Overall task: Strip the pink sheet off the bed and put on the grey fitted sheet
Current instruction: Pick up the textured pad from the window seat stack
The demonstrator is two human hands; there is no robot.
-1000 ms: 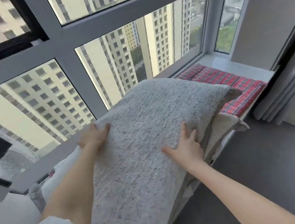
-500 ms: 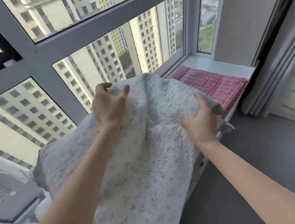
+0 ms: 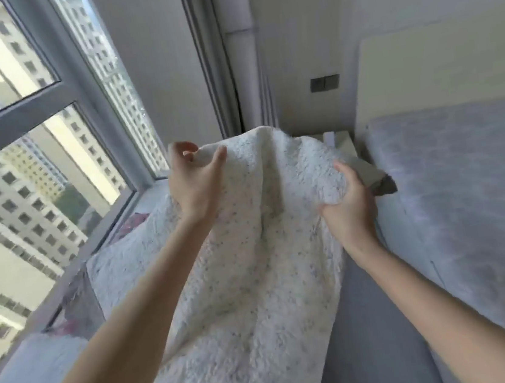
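- Hanging nearest the person, left of the bed [image 3: 470, 212], the low end of the fleecy speckled sheet [image 3: 255, 280] droops towards the floor strip alongside the bed. I judge this to be the grey fitted sheet, with its darker backing showing at one fold.
- Risk here: the slack end could drag, get trodden on, or catch between the bed and the window ledge [image 3: 146, 191] as the cloth swings across.
- Its long axis runs from the person away towards the head end, roughly parallel to the bed's side. The raised far edge points at the wall beyond.
- Left of the bed, the left hand [image 3: 194, 182] has its grip closed on that raised edge, thumb and fingers curled round it.
- Nearer the bed, the right hand [image 3: 350, 208] has its grip bunched round a fold lower down.
- Risk: both grips hold edge and fold rather than corners, so the sheet may land skewed or slide out of the higher pinch.
- Farther from the bed, on the ledge, a pink-patterned cloth [image 3: 135, 221] peeks out beneath the fleece; the two could tangle.
- At the bed's far end stands the pale headboard [image 3: 439, 66].
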